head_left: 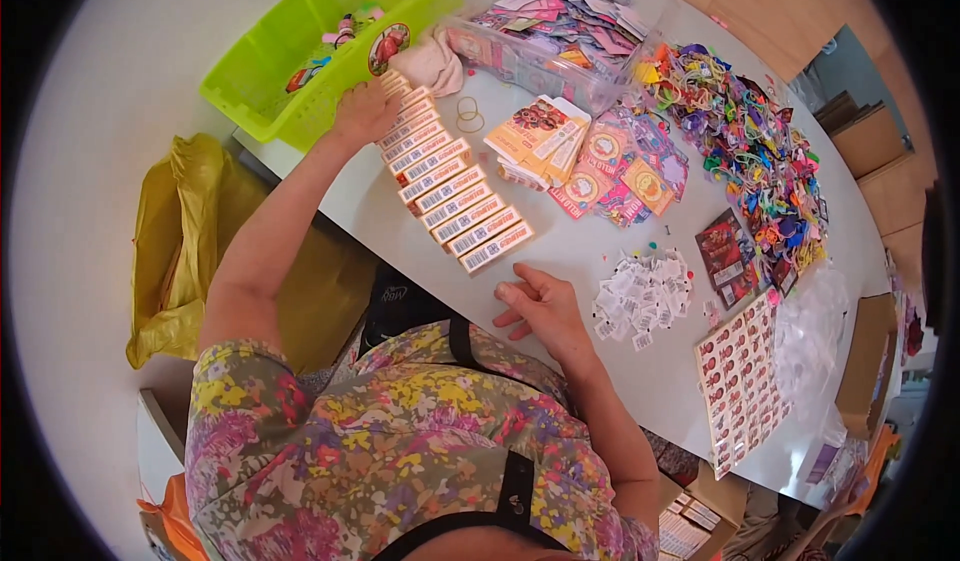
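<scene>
A slanting row of small white-and-orange cartons (440, 181) lies on the table, packed side by side. At its far end my left hand (367, 113) is closed around the last carton, its fingers bent and partly hidden. My right hand (545, 311) is at the near table edge, just beyond the row's near end. Its fingers are apart and it holds nothing. Right of the row sits a stack of flat printed orange-and-white cards or cartons (538, 141), and two rubber bands (468, 114) lie between them.
A green basket (280, 71) stands at the far left by a pink cloth (432, 61). A clear bin (550, 66) holds many packets. Colourful trinkets (765, 161), white tags (643, 299) and a sticker sheet (742, 381) cover the right. A yellow bag (175, 261) hangs left.
</scene>
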{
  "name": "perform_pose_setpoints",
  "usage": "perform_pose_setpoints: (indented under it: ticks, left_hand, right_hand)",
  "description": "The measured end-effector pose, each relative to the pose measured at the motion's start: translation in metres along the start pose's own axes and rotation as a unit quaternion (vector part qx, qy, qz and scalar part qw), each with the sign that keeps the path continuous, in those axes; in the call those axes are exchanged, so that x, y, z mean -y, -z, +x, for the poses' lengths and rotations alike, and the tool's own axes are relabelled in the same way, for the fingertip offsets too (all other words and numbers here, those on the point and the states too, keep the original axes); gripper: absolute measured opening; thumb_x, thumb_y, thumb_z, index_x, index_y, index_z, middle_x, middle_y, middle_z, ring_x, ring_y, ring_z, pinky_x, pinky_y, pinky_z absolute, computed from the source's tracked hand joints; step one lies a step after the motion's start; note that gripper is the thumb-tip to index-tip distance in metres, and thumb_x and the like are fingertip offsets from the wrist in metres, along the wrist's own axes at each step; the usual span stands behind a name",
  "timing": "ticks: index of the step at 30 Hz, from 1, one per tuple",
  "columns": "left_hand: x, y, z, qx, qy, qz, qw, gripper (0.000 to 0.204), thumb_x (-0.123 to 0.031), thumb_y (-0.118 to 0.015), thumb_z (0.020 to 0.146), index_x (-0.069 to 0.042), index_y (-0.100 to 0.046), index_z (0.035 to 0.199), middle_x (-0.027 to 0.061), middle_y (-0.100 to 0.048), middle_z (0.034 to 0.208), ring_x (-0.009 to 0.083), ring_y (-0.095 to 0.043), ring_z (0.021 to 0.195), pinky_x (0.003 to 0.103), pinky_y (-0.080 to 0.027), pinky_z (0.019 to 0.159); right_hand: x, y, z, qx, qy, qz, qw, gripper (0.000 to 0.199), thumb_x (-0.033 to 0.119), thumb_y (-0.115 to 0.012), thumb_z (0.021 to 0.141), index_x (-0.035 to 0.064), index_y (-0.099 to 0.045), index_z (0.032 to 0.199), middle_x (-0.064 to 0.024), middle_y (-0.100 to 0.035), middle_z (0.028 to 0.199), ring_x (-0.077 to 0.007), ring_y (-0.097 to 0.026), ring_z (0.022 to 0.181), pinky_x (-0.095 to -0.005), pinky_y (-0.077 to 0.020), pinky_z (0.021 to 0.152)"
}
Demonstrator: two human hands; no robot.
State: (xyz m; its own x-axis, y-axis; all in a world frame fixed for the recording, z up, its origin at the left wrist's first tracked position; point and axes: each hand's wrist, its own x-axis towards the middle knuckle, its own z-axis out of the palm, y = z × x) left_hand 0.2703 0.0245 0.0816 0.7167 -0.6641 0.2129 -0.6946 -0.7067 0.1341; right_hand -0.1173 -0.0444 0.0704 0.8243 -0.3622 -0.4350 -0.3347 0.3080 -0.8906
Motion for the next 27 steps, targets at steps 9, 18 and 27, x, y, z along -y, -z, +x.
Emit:
perform_pose_setpoints:
  ticks: [9, 18, 27]
  left_hand:
    - [-0.009, 0.011, -0.020, 0.149, 0.031, -0.241, 0.959, 0.072, -0.054, -0.064, 0.083, 0.002, -0.048, 0.126, 0.0191, -0.061, 0.107, 0.0268, -0.060, 0.100, 0.038, -0.047, 0.089]
    - [-0.038, 0.039, -0.078, 0.095, 0.055, -0.515, 0.850, 0.058, -0.029, -0.072, 0.086, 0.004, -0.043, 0.124, 0.0112, -0.062, 0.105, 0.0112, -0.060, 0.097, 0.025, -0.050, 0.070]
    - [-0.025, -0.012, -0.147, -0.034, -0.017, -0.601, 0.798, 0.074, -0.015, -0.076, 0.079, 0.000, -0.030, 0.135, 0.0124, -0.043, 0.134, 0.0207, -0.041, 0.128, 0.037, -0.027, 0.112]
  right_hand:
    - [0.008, 0.011, -0.005, -0.023, -0.021, 0.032, 0.999, 0.050, 0.040, -0.062, 0.092, -0.0030, -0.059, 0.117, -0.0142, -0.067, 0.102, -0.0221, -0.069, 0.082, -0.0313, -0.0574, 0.062]
    - [0.006, 0.015, -0.018, -0.179, 0.134, -0.147, 0.964, 0.035, 0.019, -0.070, 0.086, -0.0029, -0.063, 0.112, -0.0088, -0.070, 0.096, -0.0118, -0.066, 0.088, -0.0310, -0.0560, 0.071]
    - [-0.011, 0.048, -0.024, -0.240, 0.234, -0.259, 0.906, 0.056, 0.008, -0.076, 0.079, -0.0044, -0.050, 0.127, -0.0124, -0.069, 0.105, -0.0164, -0.067, 0.092, -0.0299, -0.0552, 0.080]
